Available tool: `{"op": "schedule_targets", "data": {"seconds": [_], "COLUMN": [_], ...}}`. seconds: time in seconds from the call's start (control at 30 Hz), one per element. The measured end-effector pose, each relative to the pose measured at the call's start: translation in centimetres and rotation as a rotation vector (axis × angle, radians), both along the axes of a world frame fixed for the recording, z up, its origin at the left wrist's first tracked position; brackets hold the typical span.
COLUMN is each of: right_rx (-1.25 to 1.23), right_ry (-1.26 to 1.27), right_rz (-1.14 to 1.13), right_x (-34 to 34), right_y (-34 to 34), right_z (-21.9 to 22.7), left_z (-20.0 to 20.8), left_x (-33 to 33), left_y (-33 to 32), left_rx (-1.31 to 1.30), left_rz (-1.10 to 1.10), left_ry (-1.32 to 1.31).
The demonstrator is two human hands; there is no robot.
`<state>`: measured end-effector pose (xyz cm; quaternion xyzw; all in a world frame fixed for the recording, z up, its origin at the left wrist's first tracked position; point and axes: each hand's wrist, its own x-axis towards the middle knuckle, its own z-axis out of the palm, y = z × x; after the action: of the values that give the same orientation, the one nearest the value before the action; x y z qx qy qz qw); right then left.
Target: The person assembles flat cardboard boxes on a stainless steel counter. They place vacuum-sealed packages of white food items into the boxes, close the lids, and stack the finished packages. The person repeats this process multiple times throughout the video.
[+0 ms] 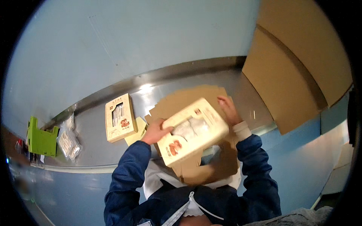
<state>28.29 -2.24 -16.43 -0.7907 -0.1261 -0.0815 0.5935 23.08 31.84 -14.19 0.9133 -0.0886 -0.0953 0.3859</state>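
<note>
A cream gift box [187, 128] with a clear window and a mushroom picture is tilted in front of me. My left hand [155, 132] grips its left edge, thumb over the front near the window. Just beyond the box's right side is my right hand [229, 110], fingers extended and seemingly apart from it. Beneath the box, a brown cardboard carton [211, 91] with spread flaps sits at the bench's near edge, its inside mostly hidden. Left of my left hand, a second cream window box [120, 118] lies on the bench, beside a pale yellow flat piece [138, 130].
Clear bags of pale packets [68, 143] lie at the left of the metal bench [89, 126], next to a green plastic holder [40, 138]. Large cardboard sheets [281, 75] lean at the right. A blue wall [151, 34] rises behind the bench.
</note>
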Motion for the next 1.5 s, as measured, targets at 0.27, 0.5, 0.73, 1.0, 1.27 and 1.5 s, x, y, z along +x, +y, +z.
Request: {"op": "schedule_targets", "data": {"seconds": [0.27,0.5,0.73,1.0,1.27,1.5], "right_rx": [0.485,0.389,0.293,0.664,0.444,-0.578], "right_ry": [0.490,0.430,0.557,0.292,0.248,0.316], "right_rz": [0.381,0.590,0.349,0.102,-0.022,-0.491], "right_x": [-5.5,-7.9,-8.9,-5.9,-3.9,-1.1], "right_y": [4.5,9.2,8.6,4.5,-0.3,-11.1], "right_z": [-2.1,-2.1,-2.0,-1.4,-5.4,-2.5], "left_z": [-1.1,-1.9,-2.3,-1.8,-1.3,1.1], "left_x": [-3.0,-4.4,-5.1,-5.9,-7.1,-2.3], "left_y": [-2.3,-3.6,-5.2,-6.6,-7.7,7.7], "left_rx": [-1.370,-1.307,-1.503,-1.437,-1.307,-0.699], "left_rz": [0.084,-0.005,0.119,-0.137,0.019,0.423], "left_ry": [0.740,0.630,0.782,0.686,0.607,0.198]}}
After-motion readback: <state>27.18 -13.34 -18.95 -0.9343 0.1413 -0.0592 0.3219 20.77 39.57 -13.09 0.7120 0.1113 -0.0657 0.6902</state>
